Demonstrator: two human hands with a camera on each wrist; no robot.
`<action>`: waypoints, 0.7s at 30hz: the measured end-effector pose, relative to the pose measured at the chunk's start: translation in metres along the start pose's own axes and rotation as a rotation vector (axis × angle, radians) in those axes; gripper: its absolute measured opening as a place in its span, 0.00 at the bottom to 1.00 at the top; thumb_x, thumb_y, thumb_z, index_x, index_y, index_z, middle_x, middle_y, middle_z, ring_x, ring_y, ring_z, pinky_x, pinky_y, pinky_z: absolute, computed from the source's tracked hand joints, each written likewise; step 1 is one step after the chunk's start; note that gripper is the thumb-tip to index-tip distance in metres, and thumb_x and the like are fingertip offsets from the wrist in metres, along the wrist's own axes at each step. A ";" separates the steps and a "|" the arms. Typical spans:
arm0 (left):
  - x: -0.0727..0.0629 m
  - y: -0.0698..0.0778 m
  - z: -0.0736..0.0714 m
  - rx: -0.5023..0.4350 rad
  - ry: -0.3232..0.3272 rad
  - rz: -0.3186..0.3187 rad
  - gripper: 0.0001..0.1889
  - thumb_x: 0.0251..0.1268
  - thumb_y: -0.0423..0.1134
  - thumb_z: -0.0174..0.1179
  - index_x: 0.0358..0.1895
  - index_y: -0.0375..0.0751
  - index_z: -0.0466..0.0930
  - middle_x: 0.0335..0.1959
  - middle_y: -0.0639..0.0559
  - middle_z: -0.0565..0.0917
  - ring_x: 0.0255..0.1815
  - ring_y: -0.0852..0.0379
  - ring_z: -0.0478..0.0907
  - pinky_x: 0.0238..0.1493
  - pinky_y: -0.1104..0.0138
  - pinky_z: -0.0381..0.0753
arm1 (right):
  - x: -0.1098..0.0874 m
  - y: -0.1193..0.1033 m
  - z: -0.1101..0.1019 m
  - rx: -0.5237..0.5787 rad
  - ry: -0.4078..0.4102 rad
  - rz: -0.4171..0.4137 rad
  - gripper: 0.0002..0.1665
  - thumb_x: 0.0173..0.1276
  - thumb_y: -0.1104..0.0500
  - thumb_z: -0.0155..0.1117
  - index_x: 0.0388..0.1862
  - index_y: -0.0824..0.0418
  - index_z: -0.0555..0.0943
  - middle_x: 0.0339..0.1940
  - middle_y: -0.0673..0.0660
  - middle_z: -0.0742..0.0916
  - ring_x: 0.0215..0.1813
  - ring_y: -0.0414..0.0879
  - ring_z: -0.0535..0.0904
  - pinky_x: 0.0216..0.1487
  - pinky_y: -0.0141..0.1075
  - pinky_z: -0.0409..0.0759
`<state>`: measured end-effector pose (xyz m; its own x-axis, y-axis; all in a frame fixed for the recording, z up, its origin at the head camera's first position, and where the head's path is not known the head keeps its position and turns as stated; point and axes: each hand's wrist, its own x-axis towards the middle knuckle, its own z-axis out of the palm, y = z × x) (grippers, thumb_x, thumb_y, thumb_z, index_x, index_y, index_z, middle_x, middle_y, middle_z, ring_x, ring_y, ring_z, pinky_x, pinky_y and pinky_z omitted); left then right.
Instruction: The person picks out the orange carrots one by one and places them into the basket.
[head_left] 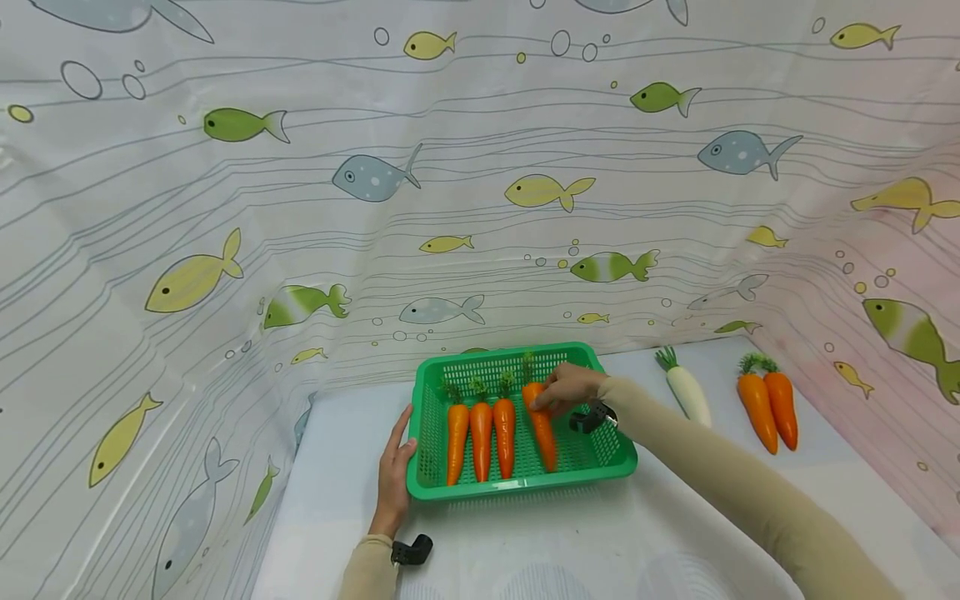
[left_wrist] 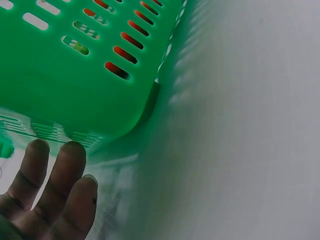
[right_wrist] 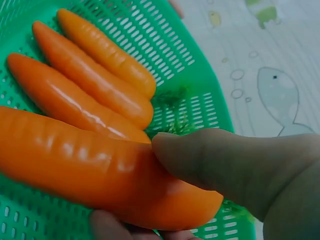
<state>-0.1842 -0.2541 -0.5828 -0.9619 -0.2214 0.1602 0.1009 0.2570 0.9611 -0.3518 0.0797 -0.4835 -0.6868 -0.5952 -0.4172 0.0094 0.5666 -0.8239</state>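
Note:
A green plastic basket [head_left: 525, 483] stands on the table with three orange carrots side by side in its left half, the middle carrot [head_left: 481, 442] among them. My right hand [head_left: 566, 389] grips a fourth carrot [head_left: 543, 433] near its leafy top, inside the basket to the right of the others. In the right wrist view the thumb lies over this carrot [right_wrist: 100, 165] and fingertips show beneath it. My left hand [head_left: 393, 475] rests against the basket's left side, its fingers [left_wrist: 70, 165] extended along the outer wall in the left wrist view.
To the right of the basket a white radish [head_left: 688, 392] with green leaves lies on the table. Two more carrots [head_left: 768, 408] lie farther right. A fish-patterned sheet [head_left: 480, 208] hangs behind and at both sides of the table.

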 end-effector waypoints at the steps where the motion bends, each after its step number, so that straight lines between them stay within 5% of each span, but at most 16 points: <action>1: 0.000 0.001 0.000 0.001 -0.001 0.002 0.29 0.86 0.44 0.39 0.86 0.65 0.58 0.87 0.55 0.57 0.86 0.48 0.56 0.81 0.50 0.56 | 0.002 0.001 0.001 -0.012 0.010 0.002 0.15 0.70 0.56 0.75 0.43 0.69 0.90 0.42 0.60 0.93 0.49 0.58 0.92 0.57 0.52 0.87; 5: 0.000 0.000 0.000 -0.003 -0.001 0.012 0.29 0.86 0.45 0.39 0.86 0.63 0.57 0.87 0.54 0.58 0.86 0.48 0.56 0.81 0.47 0.55 | 0.009 0.005 0.003 -0.079 0.059 0.008 0.18 0.68 0.54 0.77 0.22 0.60 0.83 0.30 0.55 0.91 0.48 0.61 0.92 0.51 0.46 0.90; 8: 0.000 0.000 0.000 -0.009 -0.004 0.011 0.29 0.87 0.45 0.40 0.86 0.62 0.57 0.87 0.54 0.57 0.85 0.48 0.57 0.81 0.50 0.57 | 0.014 0.009 0.007 -0.118 0.094 0.029 0.22 0.67 0.53 0.78 0.17 0.60 0.82 0.26 0.56 0.91 0.41 0.59 0.91 0.45 0.41 0.89; 15: 0.000 -0.002 0.000 -0.025 -0.011 0.010 0.29 0.86 0.45 0.40 0.86 0.63 0.57 0.88 0.54 0.57 0.87 0.47 0.55 0.82 0.44 0.54 | 0.022 0.016 0.022 -0.037 0.067 0.095 0.20 0.68 0.54 0.76 0.45 0.71 0.86 0.42 0.61 0.92 0.44 0.53 0.92 0.46 0.40 0.90; 21: 0.001 -0.001 -0.001 -0.027 -0.011 0.017 0.29 0.86 0.45 0.40 0.86 0.64 0.57 0.88 0.52 0.56 0.87 0.45 0.54 0.82 0.39 0.52 | 0.028 0.016 0.030 -0.007 0.077 0.095 0.20 0.68 0.54 0.76 0.45 0.72 0.87 0.42 0.61 0.93 0.44 0.54 0.92 0.45 0.40 0.90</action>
<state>-0.1853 -0.2557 -0.5834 -0.9627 -0.2067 0.1747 0.1243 0.2355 0.9639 -0.3496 0.0550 -0.5201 -0.7368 -0.4932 -0.4624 0.0721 0.6228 -0.7791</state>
